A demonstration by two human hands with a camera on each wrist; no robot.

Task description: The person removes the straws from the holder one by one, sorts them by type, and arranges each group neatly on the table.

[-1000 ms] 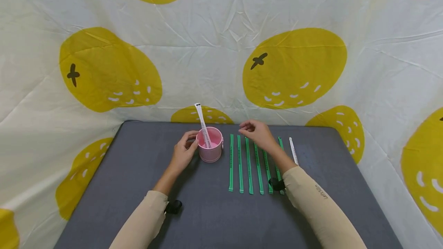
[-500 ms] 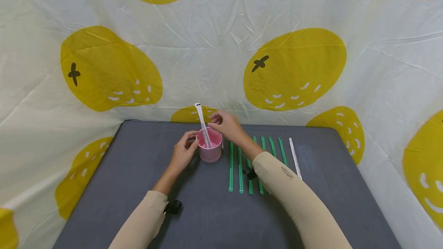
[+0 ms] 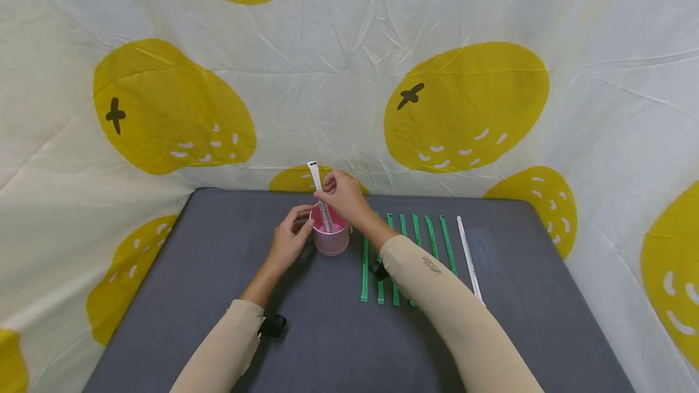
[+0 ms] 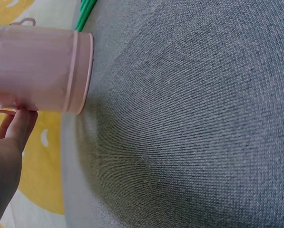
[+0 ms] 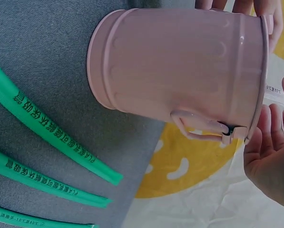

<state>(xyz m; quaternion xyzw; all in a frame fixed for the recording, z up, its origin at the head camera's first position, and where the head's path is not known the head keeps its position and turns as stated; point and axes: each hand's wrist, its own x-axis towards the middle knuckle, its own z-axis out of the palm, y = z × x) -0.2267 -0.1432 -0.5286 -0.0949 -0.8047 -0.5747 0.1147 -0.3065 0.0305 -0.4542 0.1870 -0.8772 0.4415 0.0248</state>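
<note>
A small pink bucket [image 3: 330, 242] with side handles stands upright on the table, holding white wrapped straws [image 3: 314, 170] that lean left above its rim. My left hand [image 3: 289, 242] grips the bucket's left side near the rim; its fingers press the wall in the left wrist view. My right hand [image 3: 345, 200] is over the bucket, thumb and index finger pinching the white straws at mid-length. How many straws it pinches is hidden. To the bucket's right, several green wrapped straws [image 5: 51, 128] lie side by side in a row, partly under my right forearm.
One white wrapped straw [image 3: 468, 256] lies at the right end of the row. The grey table [image 3: 218, 259] ends at a white curtain [image 3: 327, 108] printed with yellow fruit. Black wrist cameras sit by both sleeves.
My right hand has moved left from above the green straws to the white straws in the bucket and now pinches them. My left hand and the bucket stay put.
</note>
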